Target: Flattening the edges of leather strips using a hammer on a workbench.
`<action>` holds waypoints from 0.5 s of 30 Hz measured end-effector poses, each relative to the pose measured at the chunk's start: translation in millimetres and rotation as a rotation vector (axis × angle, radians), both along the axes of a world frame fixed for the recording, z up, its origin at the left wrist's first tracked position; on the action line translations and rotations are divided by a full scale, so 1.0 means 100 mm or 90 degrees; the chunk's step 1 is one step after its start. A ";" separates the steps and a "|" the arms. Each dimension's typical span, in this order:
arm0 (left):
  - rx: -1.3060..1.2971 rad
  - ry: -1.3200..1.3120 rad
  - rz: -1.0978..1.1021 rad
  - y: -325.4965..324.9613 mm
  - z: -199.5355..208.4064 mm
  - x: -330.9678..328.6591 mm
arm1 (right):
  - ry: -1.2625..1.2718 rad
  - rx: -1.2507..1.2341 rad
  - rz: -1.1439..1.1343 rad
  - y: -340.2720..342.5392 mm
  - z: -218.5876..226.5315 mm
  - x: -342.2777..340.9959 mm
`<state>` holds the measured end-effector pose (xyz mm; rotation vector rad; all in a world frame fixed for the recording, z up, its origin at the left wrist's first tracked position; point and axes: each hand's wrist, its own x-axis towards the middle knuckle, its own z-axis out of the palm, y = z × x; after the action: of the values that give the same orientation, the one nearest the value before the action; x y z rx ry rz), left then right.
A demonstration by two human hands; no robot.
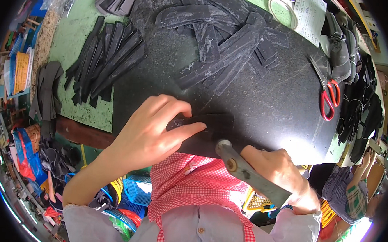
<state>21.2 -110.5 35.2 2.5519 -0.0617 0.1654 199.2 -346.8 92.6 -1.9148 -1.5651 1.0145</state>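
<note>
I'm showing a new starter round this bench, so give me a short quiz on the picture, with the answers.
1. What tool does the person's right hand hold?
2. True or false: the scissors lie to the left of the pile of dark strips.
3. Where it shows beyond the black mat, the tabletop is:
a) white
b) green
c) orange

Key
1. A hammer.
2. False: the red-handled scissors lie to the right of the pile.
3. b) green.
</note>
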 end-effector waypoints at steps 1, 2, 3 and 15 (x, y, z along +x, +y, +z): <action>-0.012 -0.004 -0.009 0.01 0.01 0.03 | -0.005 0.010 0.007 0.06 0.00 -0.02; -0.005 0.002 -0.019 0.00 0.02 0.06 | -0.004 0.005 0.009 0.07 0.00 -0.01; -0.044 -0.010 0.015 -0.05 0.00 0.12 | -0.019 -0.011 0.008 0.07 0.02 -0.01; -0.111 -0.107 -0.072 -0.14 -0.31 0.43 | -0.041 -0.076 -0.057 -0.07 -0.04 -0.09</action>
<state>64.2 -124.9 4.6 2.3491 -0.2453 0.3271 190.1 -353.6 88.8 -2.0970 -1.4681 1.0383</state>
